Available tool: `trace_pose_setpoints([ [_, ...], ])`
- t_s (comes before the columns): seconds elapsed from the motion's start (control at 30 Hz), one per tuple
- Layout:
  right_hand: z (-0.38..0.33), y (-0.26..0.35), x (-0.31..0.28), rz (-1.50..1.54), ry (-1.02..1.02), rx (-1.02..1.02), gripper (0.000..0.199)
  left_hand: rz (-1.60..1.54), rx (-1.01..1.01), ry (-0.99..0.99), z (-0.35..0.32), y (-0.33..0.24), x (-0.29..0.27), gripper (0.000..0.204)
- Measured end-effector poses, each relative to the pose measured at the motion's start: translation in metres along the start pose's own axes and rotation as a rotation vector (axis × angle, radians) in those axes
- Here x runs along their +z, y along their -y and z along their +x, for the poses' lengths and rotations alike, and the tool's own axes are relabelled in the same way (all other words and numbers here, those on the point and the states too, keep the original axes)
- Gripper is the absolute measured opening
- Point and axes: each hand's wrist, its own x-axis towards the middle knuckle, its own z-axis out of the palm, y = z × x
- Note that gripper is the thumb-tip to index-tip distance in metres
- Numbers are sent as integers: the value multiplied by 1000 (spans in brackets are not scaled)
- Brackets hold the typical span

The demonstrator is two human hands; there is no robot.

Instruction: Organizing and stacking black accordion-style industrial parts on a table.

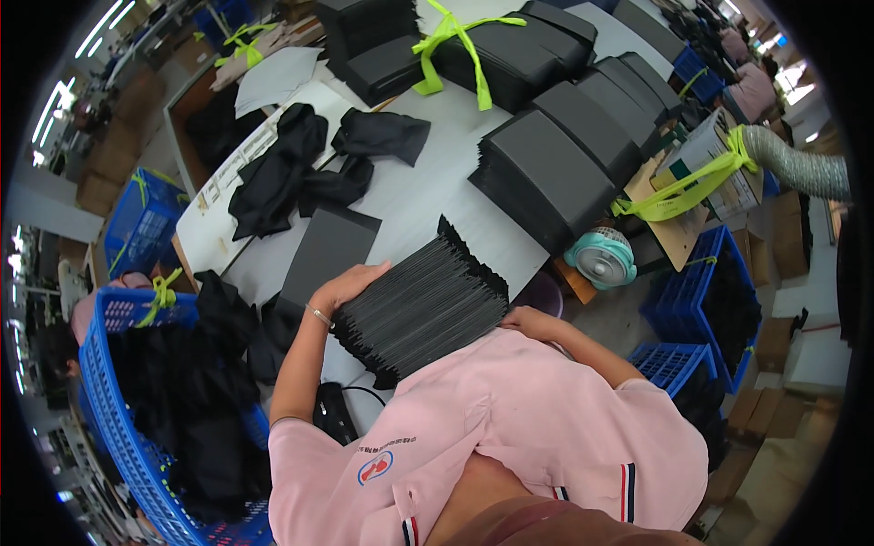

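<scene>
A thick stack of black cut fabric pieces [423,309] stands on edge against my front, its many layers showing as fine lines and its two ends ragged. Pressed along its left end is my left hand [350,287], fingers reaching toward the far corner. At the near right corner, my right hand [533,322] grips the stack, its fingertips partly hidden behind the layers. Beyond my left hand, a flat dark grey piece [330,250] lies on the white table [414,202]. A small black object with a cord [335,414] sits beside my left forearm.
Large black fabric stacks [546,168] fill the table's far right, one tied with a yellow-green strip [455,45]. Loose black cloth [282,173] lies far left. Blue crates [118,382] stand on both sides. A small teal fan [601,257] and a flexible silver duct [797,164] are at right.
</scene>
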Motion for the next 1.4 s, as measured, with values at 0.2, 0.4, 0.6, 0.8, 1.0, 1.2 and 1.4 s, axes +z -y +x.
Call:
trace_pose_setpoints([
  [0.2, 23, 76, -32, 231, -46, -57, 31, -66, -70, -103, -30, 33, -13, 69],
  [0.4, 60, 141, -90, 449, -520, -378, 28, -331, 214, -373, -67, 26, -16, 48],
  [0.6, 86, 219, -186, 165, -616, -576, 66, -803, 476, -602, -32, -7, -13, 69],
  [0.8, 135, 278, -270, -423, -826, -958, 71, -1371, 797, -502, 74, -39, -62, 68],
  [1.0, 190, 294, -326, -756, -908, -914, 61, -1561, 1019, -348, 205, -137, -97, 61],
  [1.2, 258, 251, -360, -996, -840, -690, 58, -1775, 754, -194, 344, -147, -109, 71],
  [1.4, 328, 115, -372, -678, -798, -524, 53, -1666, 508, -136, 426, -104, -102, 92],
])
